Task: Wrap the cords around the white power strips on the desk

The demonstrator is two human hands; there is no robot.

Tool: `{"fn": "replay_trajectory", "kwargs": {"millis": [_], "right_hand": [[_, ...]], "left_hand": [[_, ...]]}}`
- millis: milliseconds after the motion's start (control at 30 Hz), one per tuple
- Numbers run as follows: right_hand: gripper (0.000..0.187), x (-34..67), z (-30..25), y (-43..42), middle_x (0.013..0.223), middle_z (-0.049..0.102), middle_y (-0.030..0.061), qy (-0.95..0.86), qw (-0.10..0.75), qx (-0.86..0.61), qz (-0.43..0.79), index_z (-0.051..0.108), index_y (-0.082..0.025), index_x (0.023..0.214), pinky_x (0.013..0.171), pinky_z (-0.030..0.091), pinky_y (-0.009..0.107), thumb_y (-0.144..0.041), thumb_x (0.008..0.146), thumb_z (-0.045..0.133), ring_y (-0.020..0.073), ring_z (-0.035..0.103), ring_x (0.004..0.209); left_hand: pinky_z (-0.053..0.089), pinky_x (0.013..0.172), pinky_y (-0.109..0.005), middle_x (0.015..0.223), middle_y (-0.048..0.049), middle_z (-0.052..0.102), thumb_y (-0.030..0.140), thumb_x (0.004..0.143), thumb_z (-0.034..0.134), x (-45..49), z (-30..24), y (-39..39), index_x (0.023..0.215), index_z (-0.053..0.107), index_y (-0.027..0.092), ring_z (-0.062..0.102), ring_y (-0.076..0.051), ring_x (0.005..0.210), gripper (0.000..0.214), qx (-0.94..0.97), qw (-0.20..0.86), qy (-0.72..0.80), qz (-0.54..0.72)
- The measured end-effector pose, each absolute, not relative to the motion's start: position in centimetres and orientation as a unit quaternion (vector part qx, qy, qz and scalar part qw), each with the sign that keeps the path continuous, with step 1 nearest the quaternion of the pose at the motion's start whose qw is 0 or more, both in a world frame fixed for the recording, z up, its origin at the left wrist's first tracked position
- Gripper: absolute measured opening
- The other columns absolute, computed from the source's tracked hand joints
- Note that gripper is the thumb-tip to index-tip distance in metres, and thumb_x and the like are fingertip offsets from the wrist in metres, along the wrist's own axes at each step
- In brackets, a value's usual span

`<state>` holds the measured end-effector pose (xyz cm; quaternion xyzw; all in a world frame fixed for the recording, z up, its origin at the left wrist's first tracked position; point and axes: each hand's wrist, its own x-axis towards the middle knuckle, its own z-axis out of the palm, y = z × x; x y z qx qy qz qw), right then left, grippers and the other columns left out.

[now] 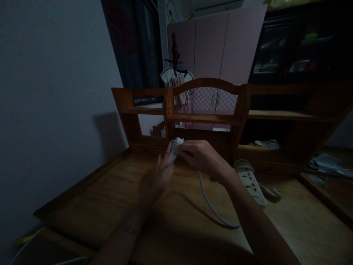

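Note:
Above the wooden desktop, my left hand (163, 172) is closed around the lower part of a white ridged bundle (176, 142) that looks like wound cord; its exact kind is hard to make out in the dim light. My right hand (202, 154) pinches the same bundle near its top from the right, fingers pressed together. From beneath the right hand a pale cord (205, 195) hangs in a loose curve down to the desk and passes behind my right forearm. Right of that forearm lies a white power strip (251, 186), partly covered by the arm.
Coiled cord (243, 165) sits at the power strip's far end, and a pale plug (272, 193) lies beside it. A wooden shelf unit (205, 117) lines the desk's back edge. The wall (68, 92) closes off the left side. Plastic-wrapped items (331, 165) lie far right.

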<state>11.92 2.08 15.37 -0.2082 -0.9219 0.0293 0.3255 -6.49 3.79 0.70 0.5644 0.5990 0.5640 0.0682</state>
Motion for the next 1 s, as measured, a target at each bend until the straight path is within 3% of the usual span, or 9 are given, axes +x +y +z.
{"fn": "replay_trajectory", "kwargs": {"millis": [167, 267, 367, 467, 600, 767, 1000], "right_hand": [[0.019, 13.3, 16.1, 2.9, 0.090, 0.069, 0.0037, -0.903, 0.365, -0.224, 0.026, 0.071, -0.020, 0.093, 0.075, 0.040, 0.024, -0.021, 0.091, 0.052, 0.0154, 0.062, 0.083], [0.012, 14.8, 16.3, 4.1, 0.084, 0.070, 0.0019, -0.880, 0.407, -0.240, 0.040, 0.072, -0.020, 0.088, 0.072, 0.041, 0.023, -0.024, 0.085, 0.061, 0.0152, 0.063, 0.078], [0.013, 16.1, 16.0, 5.6, 0.079, 0.071, 0.0013, -0.860, 0.432, -0.257, 0.088, 0.073, -0.019, 0.084, 0.067, 0.043, 0.023, -0.030, 0.080, 0.067, 0.0154, 0.063, 0.073], [0.023, 16.9, 15.5, 7.3, 0.080, 0.071, 0.0033, -0.852, 0.426, -0.249, 0.171, 0.073, -0.016, 0.084, 0.066, 0.045, 0.024, -0.038, 0.077, 0.069, 0.0167, 0.064, 0.074], [0.032, 16.8, 14.3, 9.0, 0.080, 0.071, 0.0047, -0.858, 0.358, -0.238, 0.281, 0.073, -0.013, 0.083, 0.067, 0.046, 0.025, -0.043, 0.072, 0.071, 0.0162, 0.063, 0.074], [0.036, 16.2, 12.1, 10.4, 0.078, 0.069, 0.0041, -0.837, 0.268, -0.257, 0.402, 0.072, -0.013, 0.089, 0.061, 0.045, 0.023, -0.044, 0.071, 0.070, 0.0138, 0.061, 0.067], [0.034, 15.6, 11.3, 12.0, 0.082, 0.069, 0.0061, -0.815, 0.353, -0.239, 0.391, 0.071, -0.011, 0.087, 0.066, 0.044, 0.024, -0.042, 0.075, 0.065, 0.0152, 0.060, 0.073]], "left_hand": [[0.045, 0.080, -0.034, 0.108, -0.0063, 0.052, 0.007, 0.075, 0.053, -5.4, 1.0, 3.2, 0.138, 0.040, 0.037, 0.054, -0.024, 0.093, 0.071, 0.700, -0.107, 0.608, 0.359], [0.046, 0.080, -0.033, 0.109, -0.0046, 0.051, 0.003, 0.075, 0.050, -4.3, 1.5, 2.7, 0.143, 0.027, 0.041, 0.053, -0.021, 0.094, 0.081, 0.757, -0.177, 0.559, 0.288], [0.047, 0.081, -0.035, 0.111, -0.0061, 0.052, 0.006, 0.080, 0.049, -3.7, 1.6, 2.5, 0.143, 0.026, 0.041, 0.053, -0.021, 0.094, 0.076, 0.798, -0.235, 0.499, 0.242], [0.047, 0.086, -0.039, 0.116, -0.0114, 0.054, 0.011, 0.086, 0.043, -3.7, 1.3, 2.5, 0.147, 0.022, 0.028, 0.053, -0.024, 0.100, 0.067, 0.800, -0.282, 0.456, 0.270], [0.044, 0.095, -0.043, 0.121, -0.0168, 0.055, 0.013, 0.089, 0.039, -4.2, 1.0, 2.3, 0.148, 0.016, 0.012, 0.052, -0.027, 0.110, 0.064, 0.795, -0.301, 0.414, 0.325], [0.045, 0.092, -0.042, 0.122, -0.0138, 0.054, 0.014, 0.087, 0.048, -4.4, 0.7, 2.1, 0.146, 0.023, 0.026, 0.053, -0.026, 0.112, 0.065, 0.784, -0.320, 0.387, 0.365], [0.046, 0.089, -0.037, 0.116, -0.0156, 0.057, 0.021, 0.087, 0.051, -3.6, 0.7, 2.9, 0.145, 0.028, 0.019, 0.056, -0.024, 0.102, 0.062, 0.713, -0.192, 0.454, 0.499]]}}
